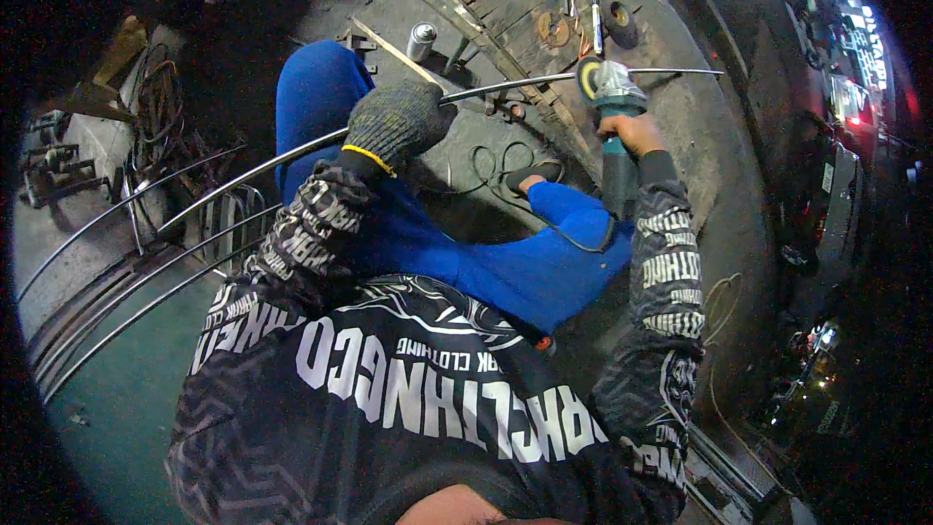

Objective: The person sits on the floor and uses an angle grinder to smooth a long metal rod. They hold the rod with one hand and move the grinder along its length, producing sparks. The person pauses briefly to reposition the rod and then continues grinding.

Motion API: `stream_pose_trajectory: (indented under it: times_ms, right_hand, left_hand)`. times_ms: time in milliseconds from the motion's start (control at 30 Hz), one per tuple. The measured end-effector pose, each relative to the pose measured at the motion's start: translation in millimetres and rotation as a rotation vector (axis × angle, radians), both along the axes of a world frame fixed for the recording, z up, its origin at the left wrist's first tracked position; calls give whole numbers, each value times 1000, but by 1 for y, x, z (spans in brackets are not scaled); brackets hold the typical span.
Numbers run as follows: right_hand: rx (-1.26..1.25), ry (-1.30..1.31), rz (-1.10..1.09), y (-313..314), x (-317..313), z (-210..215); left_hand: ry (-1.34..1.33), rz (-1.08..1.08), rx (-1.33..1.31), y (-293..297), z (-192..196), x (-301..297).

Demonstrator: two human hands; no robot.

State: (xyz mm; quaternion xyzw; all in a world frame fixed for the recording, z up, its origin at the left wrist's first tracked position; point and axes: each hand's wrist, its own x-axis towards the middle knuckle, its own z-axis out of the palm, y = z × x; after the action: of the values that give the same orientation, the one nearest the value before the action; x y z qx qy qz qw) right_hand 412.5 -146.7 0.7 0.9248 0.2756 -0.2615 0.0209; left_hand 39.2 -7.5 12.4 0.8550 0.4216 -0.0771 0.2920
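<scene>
A long, thin metal tube (515, 83) runs across the view, from the far left to a free end at the right. My left hand (397, 124), in a dark knit glove with a yellow cuff edge, is closed around it above my left knee. Bare, my right hand (637, 133) grips a teal angle grinder (619, 170) by its body. The grinder's round disc (587, 78), with a yellow ring, is right at the tube near its free end. Whether the disc touches the metal I cannot tell.
More bent tubes (136, 294) lie at the left. A spray can (421, 43), wooden strips (501, 49), a rusty disc (553, 29) and a small wheel (622, 25) are on the floor ahead. A dark cable (491, 167) loops near my foot. Vehicles (826, 194) stand far right.
</scene>
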Motion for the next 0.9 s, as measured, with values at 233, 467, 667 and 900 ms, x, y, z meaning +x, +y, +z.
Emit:
stream_pose_trajectory:
  times_ms: [233,467,667,900]
  right_hand:
    - [-10,78,4,2,76,-13]
    - [-134,114,224,-19,171,-30]
    - [-66,186,87,-22,249,-32]
    - [184,399,-30,-21,335,-39]
  left_hand:
    - [43,-7,20,9,-5,13]
    - [74,22,63,3,-1,9]
    - [62,20,81,11,17,19]
    - [40,62,186,2,12,13]
